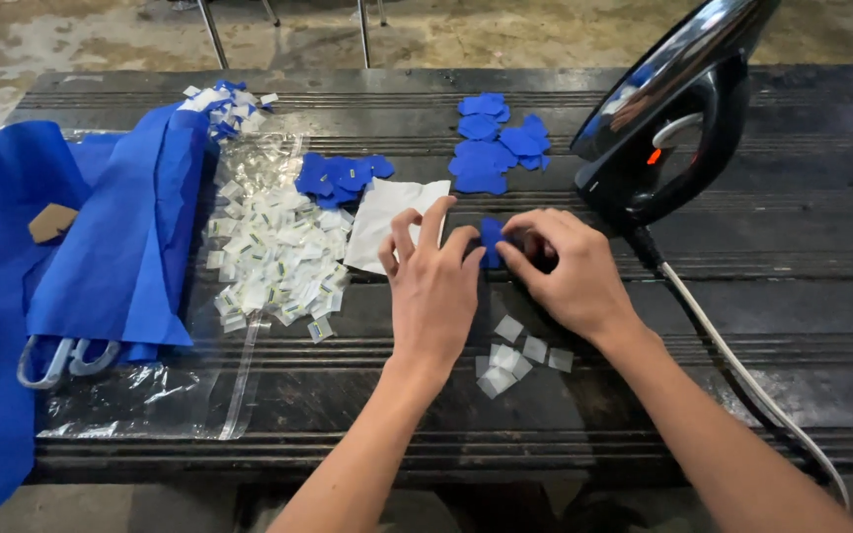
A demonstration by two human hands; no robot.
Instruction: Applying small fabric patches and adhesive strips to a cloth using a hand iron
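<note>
Fingertips (507, 252) first: nipped a small blue patch (491, 242) from both sides, low against the table (792, 257), midway between the two hands. Held it with the left hand (433, 286) by thumb and forefinger on the near edge, other fingers fanned loose over a white sheet (387, 212). Closed the right hand (565, 271) more tightly, fingers curled over the patch's far edge and something dark beneath that could not be made out. Seemed to keep the patch pinned flat that way, so soft cloth would not curl or slide.

Just below the wrists, left a little scatter of clear squares (515, 360), thin and glossy, within easy reach of either hand. Beyond the knuckles, kept two heaps of blue pieces (496, 143), matte, felt-like, with lobed edges; probably sorted apart to keep batches separate. Parked an iron (673, 109) on its heel just right of the right hand, black and shiny, soleplate lifted off the wood, likely to spare the surface; trailed its pale cord (742, 365) toward the near right corner.

Further left, spread a drift of white labels (273, 257), small and papery, over a crinkled clear plastic bag (150, 405). At the far left, laid blue fabric bags (120, 237) in folds, grey handles (61, 360) poking out below. Underneath everything, had the table's dark, ridged, worn planks.
</note>
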